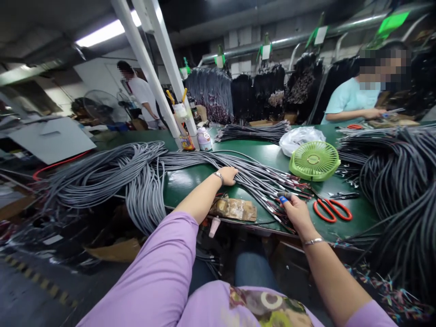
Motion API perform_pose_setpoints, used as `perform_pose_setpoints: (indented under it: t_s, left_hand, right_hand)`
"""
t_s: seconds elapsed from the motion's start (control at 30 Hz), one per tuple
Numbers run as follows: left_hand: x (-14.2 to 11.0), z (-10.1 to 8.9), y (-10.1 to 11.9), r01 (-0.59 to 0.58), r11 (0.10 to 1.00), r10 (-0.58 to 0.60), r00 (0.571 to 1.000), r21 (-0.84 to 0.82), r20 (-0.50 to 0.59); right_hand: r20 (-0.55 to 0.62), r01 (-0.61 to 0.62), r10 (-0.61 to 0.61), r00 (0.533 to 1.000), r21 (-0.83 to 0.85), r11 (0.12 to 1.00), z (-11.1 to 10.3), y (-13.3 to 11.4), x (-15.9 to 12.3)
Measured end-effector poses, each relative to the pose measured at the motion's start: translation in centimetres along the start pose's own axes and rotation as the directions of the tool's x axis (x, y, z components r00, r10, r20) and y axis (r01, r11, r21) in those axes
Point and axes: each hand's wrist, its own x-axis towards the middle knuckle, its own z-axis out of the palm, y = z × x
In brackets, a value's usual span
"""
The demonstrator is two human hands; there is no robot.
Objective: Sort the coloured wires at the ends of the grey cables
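Evidently, the grey cables [190,158] lie stretched along the green surface [184,181], looped at the left and fanning out into stripped, coloured ends at the right. Of the hands, the left hand [229,175] lies over the middle of the fan, fingers curled downward; whether it grips, I cannot tell. The right hand [294,210] pinches a few cables near their ends between thumb and finger, a blue band showing on the thumb.

Just beside the right hand lie scissors [329,210] with red handles. Beyond the cable ends stands a green fan [314,160], a plastic bag [301,138] right behind it. A taped brown block [235,209] sits near the left hand, at the front edge. Dark cables [402,172] heap up at the right.
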Motion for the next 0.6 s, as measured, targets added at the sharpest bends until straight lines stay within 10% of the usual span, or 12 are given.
perform_pose_setpoints:
  t_s: [0.37, 0.6]
  left_hand:
    - [-3.6, -0.1, 0.0, 0.109, 0.994, -0.109, 0.994, -0.022, -0.001]
    - [-8.8, -3.6, -0.6, 0.292, 0.939, -0.327, 0.922, -0.183, -0.207]
  right_hand:
    - [-0.025, -0.045, 0.048, 0.999, 0.127, 0.991, 0.0, -0.4, 0.1]
    - [-0.129, -0.045, 0.094, 0.987, 0.336, 0.941, 0.0, -0.7, 0.5]
